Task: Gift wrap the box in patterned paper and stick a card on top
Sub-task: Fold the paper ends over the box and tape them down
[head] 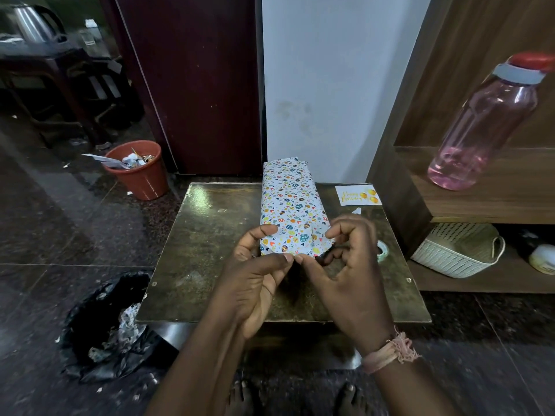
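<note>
Patterned paper on the long wrapped box (289, 205) is pinched at its near end flap by left hand (255, 274) and right hand (345, 271) fingers, its long axis running away from them across the tabletop (210, 235).

A dim room had a dark glossy floor (60, 235). Behind the worktop (210, 235) stood a white wall (330, 70), a maroon door (195, 70) left of it, a wooden shelf (480, 199) right.

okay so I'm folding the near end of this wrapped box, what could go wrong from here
The near flap is only held by your left hand and right hand; letting go to fetch the tape roll may let the wrapped box end spring open. The far end overhangs the table, so pushing could tip it off.
</note>
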Demonstrator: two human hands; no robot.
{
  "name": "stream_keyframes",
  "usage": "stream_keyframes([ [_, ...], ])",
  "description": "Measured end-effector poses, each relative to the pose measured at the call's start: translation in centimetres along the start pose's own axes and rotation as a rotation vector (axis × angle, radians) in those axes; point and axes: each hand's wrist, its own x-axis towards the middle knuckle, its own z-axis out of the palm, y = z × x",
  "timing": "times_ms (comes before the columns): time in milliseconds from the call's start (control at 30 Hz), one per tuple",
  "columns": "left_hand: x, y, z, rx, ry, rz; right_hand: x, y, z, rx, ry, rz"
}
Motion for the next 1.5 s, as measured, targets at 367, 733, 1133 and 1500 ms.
stream_keyframes([
  [367, 0.2, -0.3, -0.4, 0.049, 0.037, -0.043, -0.8, -0.2, 1.6, 0.111, 0.190, 0.254],
  [733, 0.5, -0.8, -0.6, 0.078, 0.119, -0.065, -0.7, -0.9, 1.8, 0.148, 0.223, 0.288],
  [1133, 0.4, -1.2, -0.5, 0.154, 0.167, -0.054, -1.0, 0.7, 2.3, 0.079, 0.262, 0.399],
  [1500, 0.4, -0.9, -0.7, 0.115, 0.177, -0.107, -1.3, 0.0, 2.5, -0.008, 0.274, 0.313],
])
